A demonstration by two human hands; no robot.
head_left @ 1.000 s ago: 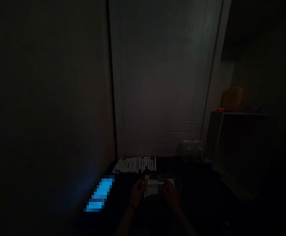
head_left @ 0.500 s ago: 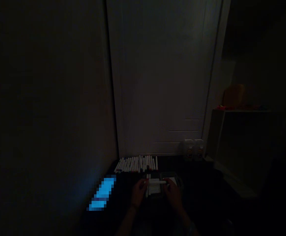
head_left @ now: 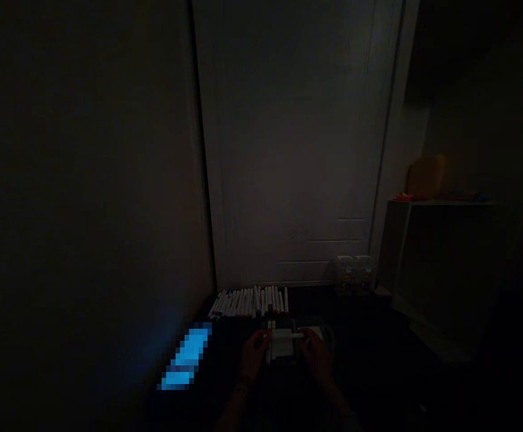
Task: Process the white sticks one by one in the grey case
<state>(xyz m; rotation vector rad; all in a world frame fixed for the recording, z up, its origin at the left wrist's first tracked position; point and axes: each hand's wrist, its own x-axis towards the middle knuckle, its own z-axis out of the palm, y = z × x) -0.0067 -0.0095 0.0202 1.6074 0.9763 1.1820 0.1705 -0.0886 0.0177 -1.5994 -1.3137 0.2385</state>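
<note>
Both hands hold a white marker [head_left: 286,335] level between them, one at each end. My left hand [head_left: 254,348] pinches its left end, where a reddish tip shows. The right end sits in the fingers of my right hand [head_left: 313,348]. Below the marker lies a dark, shallow case [head_left: 283,362] with a white panel [head_left: 282,347] inside. Two more white markers [head_left: 271,351] stand lengthwise at the case's left side, close to my left hand. Darkness hides the finer finger detail.
Behind the case lies a row of several white markers [head_left: 248,302]. Two clear containers [head_left: 354,276] stand at the back right. A blurred, bright blue screen [head_left: 187,355] is at the left, by the wall. A shelf unit [head_left: 399,258] stands to the right, with an orange object [head_left: 427,175] on top.
The hands and the marker between them stay almost in place, with the marker very slightly lower in view. The small shift of the whole scene looks like camera motion.
</note>
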